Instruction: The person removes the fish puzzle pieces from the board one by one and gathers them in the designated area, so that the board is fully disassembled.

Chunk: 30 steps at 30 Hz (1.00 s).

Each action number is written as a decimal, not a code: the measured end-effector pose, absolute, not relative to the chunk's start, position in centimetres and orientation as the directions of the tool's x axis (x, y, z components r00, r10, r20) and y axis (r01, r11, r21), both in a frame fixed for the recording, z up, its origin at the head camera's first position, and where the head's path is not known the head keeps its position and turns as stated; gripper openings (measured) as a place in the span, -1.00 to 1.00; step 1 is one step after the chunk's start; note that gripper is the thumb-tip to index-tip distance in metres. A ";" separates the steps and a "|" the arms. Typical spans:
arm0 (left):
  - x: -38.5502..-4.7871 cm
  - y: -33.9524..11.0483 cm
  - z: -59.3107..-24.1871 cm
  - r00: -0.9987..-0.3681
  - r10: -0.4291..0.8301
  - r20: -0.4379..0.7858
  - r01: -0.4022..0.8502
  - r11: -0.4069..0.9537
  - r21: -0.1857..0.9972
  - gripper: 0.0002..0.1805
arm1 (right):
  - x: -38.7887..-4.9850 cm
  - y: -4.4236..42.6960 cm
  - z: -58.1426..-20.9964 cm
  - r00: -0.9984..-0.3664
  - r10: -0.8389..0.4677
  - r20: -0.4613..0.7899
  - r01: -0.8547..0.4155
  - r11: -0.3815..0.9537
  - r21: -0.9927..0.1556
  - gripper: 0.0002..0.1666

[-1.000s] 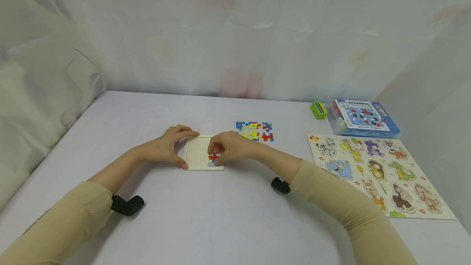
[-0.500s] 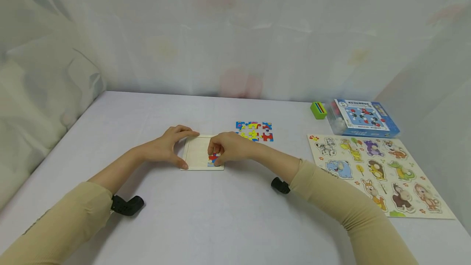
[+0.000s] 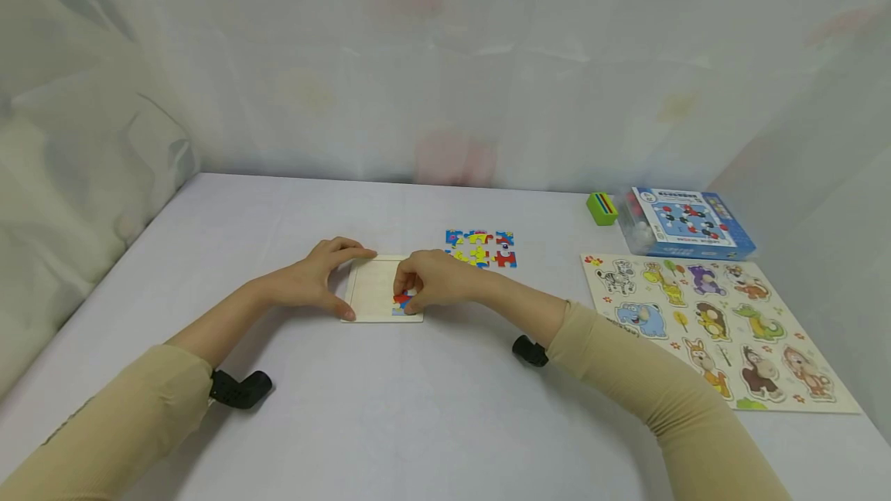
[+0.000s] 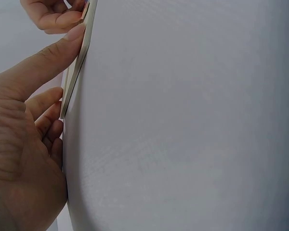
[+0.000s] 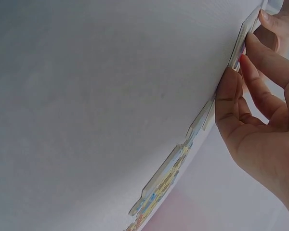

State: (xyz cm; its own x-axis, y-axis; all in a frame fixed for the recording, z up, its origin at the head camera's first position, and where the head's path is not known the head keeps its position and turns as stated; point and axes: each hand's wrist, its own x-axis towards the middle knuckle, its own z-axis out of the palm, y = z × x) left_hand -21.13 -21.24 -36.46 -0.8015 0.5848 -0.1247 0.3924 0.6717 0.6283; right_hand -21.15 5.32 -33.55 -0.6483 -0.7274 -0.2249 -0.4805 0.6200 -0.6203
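Observation:
My left hand (image 3: 316,275) holds a pale wooden puzzle tray (image 3: 371,284) by its left side. The thumb is at the near left corner and the index finger on the far edge. In the tray's right part, my right hand (image 3: 438,277) pinches a small red and blue jigsaw piece (image 3: 401,302), mostly hidden under the fingers. In the right wrist view the thumb and fingertips (image 5: 250,39) meet at the tray edge, with a little red between them. Beyond the right hand lie several loose jigsaw pieces (image 3: 480,247) in blue, yellow and red.
To the right lies a wooden animal puzzle board (image 3: 717,331). Behind it stands a blue boxed set (image 3: 689,223) with a molecule picture, beside a small green block (image 3: 602,209) with coloured stripes. A white cloth (image 3: 418,424) covers the table, and a curtain hangs behind.
Both hands and the tray stay almost still. Under the right fingertips the visible patch of the jigsaw piece changes slightly.

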 end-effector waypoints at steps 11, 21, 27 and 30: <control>-21.2 -21.2 -36.5 -0.801 0.585 -0.127 0.391 0.673 0.628 0.10 | -21.1 5.4 -33.6 -0.658 -0.724 -0.207 -0.463 0.606 -0.647 -0.71; -21.2 -21.3 -36.5 -0.803 0.581 -0.134 0.383 0.675 0.630 0.10 | -21.1 5.3 -33.5 -0.647 -0.744 -0.164 -0.501 0.578 -0.644 -0.70; -21.1 -21.1 -36.3 -0.804 0.580 -0.131 0.384 0.676 0.629 0.09 | -21.1 5.2 -33.4 -0.645 -0.748 -0.155 -0.519 0.578 -0.630 -0.73; -21.1 -21.1 -36.2 -0.805 0.580 -0.128 0.384 0.673 0.632 0.10 | -21.2 5.3 -33.4 -0.640 -0.753 -0.154 -0.521 0.572 -0.633 -0.73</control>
